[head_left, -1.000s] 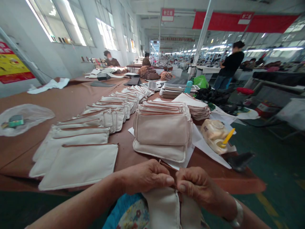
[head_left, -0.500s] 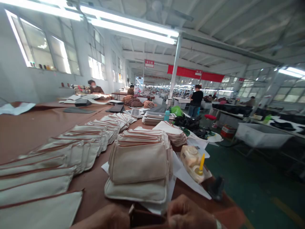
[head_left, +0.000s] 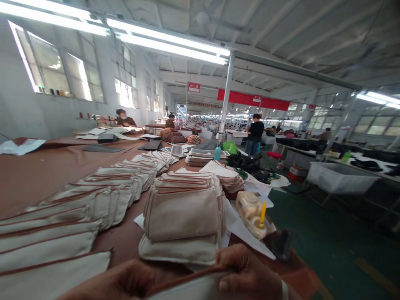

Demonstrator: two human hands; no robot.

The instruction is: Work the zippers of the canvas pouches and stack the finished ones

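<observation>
At the bottom of the head view, a cream fabric panel with brown edging (head_left: 193,288) is held between my two hands. My right hand (head_left: 246,271) pinches its brown top edge, thumb in front and fingers curled behind. On the other end, my left hand (head_left: 125,281) is closed at the panel's left side, its fingertips partly hidden and blurred. Just beyond them stands a pile of similar cream pieces (head_left: 183,214) with brown edges. To the left, a long overlapping row of cream panels (head_left: 56,266) fans across the brown table (head_left: 120,241).
Right of the pile, a cream plastic container (head_left: 246,204) with a yellow stick (head_left: 263,214) rests on white paper. A dark object (head_left: 281,245) sits by the table's right edge. Behind are a blue bottle (head_left: 217,153) and black material (head_left: 245,162). A person (head_left: 256,131) stands farther back.
The cream panel has come up into view between my hands, its brown edge tilted up to the right. My right hand has risen slightly, and my left hand has moved left.
</observation>
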